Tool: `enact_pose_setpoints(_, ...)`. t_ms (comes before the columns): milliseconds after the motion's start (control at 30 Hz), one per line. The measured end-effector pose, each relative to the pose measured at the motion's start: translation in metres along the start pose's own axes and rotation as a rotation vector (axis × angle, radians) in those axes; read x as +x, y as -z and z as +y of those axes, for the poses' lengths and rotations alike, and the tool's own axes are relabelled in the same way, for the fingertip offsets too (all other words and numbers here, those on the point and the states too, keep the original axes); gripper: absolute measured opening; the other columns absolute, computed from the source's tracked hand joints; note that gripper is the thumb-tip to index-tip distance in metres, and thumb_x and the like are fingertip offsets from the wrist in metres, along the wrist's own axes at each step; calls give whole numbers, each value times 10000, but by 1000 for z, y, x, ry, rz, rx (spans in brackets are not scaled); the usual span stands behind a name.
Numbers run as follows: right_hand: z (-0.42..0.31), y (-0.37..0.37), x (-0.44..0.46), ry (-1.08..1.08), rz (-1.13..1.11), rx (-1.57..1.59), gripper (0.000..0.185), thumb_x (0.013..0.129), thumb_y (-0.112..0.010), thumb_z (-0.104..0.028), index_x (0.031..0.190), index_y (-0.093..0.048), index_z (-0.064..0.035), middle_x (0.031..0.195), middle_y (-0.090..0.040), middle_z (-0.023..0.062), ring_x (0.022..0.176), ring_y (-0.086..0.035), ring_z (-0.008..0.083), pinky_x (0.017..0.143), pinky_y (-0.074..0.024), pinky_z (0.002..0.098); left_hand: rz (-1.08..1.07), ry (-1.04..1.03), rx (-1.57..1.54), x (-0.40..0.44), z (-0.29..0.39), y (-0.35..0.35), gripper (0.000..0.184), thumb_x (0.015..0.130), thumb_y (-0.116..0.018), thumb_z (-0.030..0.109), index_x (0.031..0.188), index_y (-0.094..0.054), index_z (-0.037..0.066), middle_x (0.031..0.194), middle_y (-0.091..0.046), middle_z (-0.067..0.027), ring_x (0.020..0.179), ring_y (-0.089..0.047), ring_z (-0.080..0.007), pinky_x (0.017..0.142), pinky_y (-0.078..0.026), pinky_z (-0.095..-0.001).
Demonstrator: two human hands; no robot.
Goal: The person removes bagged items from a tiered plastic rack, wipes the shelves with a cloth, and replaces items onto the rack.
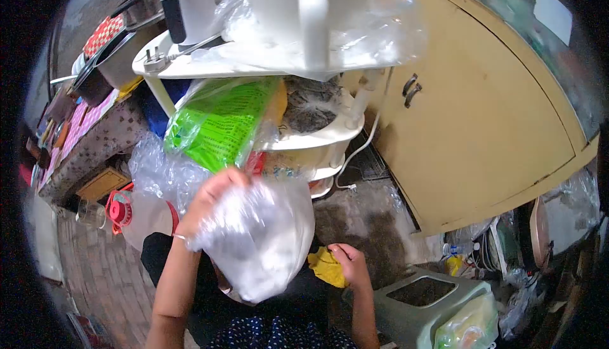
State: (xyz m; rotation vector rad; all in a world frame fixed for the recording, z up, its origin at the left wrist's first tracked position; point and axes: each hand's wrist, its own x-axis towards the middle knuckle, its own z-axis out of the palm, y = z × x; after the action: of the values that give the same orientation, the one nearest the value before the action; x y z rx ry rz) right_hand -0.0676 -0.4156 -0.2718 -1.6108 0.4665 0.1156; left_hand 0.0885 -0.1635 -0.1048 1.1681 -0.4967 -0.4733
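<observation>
My left hand is closed on a clear plastic bag with something white inside, held up in front of the shelf. What the white contents are I cannot make out. Lower and to the right, my right hand pinches a yellow cloth over my lap. Just beyond the left hand, a green printed package in clear plastic leans out of the middle tier of a white shelf rack.
On the top tier are a white appliance with a handle and a plug. A beige cabinet stands to the right. A red-capped jug is at left, a grey-green plastic stool at lower right. A white cable hangs beside the rack.
</observation>
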Motion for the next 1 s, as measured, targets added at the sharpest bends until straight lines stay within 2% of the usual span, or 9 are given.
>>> enact_pose_setpoints(133,-30,-2,9,33,12,-1,220,848,-518,-161,918,-605,28,834,-603,21,768,-537,87,705,-424,225,-346,279,337,-29,-14,12,158,786,-487,-15,940,-509,10,950,-550,-38,882,-503,-121,791,-399,-260)
enact_pose_setpoints(300,-72,-16,29,139,-16,23,200,846,-518,-139,945,-593,18,843,-601,28,744,-535,79,683,-428,219,-731,377,967,-51,-76,51,316,644,-500,-55,948,-511,29,846,-581,-142,824,-562,-325,716,-435,-378)
enact_pose_setpoints(400,-102,-29,46,216,-125,31,216,862,-493,-148,977,-578,14,820,-588,18,723,-530,69,658,-425,202,-758,306,1078,-72,-143,79,192,673,-502,10,864,-503,13,800,-578,-175,800,-561,-359,660,-429,-420)
enact_pose_setpoints(600,-170,-97,80,359,-418,-88,312,916,-413,-248,1031,-546,10,775,-533,-16,671,-460,31,586,-381,191,-816,578,1512,-76,-200,109,259,678,-540,64,936,-555,40,893,-608,-155,854,-587,-341,655,-476,-430)
enact_pose_setpoints(733,-190,-130,106,415,-459,-177,496,897,-387,-430,853,-537,41,713,-536,38,681,-461,91,620,-386,244,-566,350,1327,-88,-193,142,228,705,-536,166,905,-577,66,818,-604,-141,751,-594,-326,628,-475,-433)
enact_pose_setpoints(800,-186,-137,117,319,-475,-121,562,885,-356,-494,837,-543,34,699,-536,44,678,-468,104,623,-389,258,-419,655,1348,-58,-159,152,252,738,-530,152,959,-528,30,884,-594,-197,823,-575,-354,699,-459,-418)
enact_pose_setpoints(867,-190,-138,121,251,-517,-129,602,871,-347,-532,882,-551,34,758,-555,55,697,-485,117,652,-404,271,207,364,1038,-39,-128,168,195,781,-530,167,895,-513,10,808,-606,-160,687,-587,-309,645,-474,-388)
enact_pose_setpoints(900,-194,-139,122,172,-563,-73,576,874,-362,-512,930,-552,29,818,-569,60,734,-501,120,683,-412,269,494,228,302,-27,-96,156,97,835,-450,128,842,-486,38,775,-597,-101,655,-591,-225,597,-480,-340)
enact_pose_setpoints(1000,-198,-148,128,132,-644,16,507,877,-412,-451,1023,-542,17,936,-583,67,814,-525,125,745,-421,265,918,96,-60,-19,-29,152,145,881,-410,233,926,-454,102,866,-571,-55,769,-565,-165,676,-464,-314)
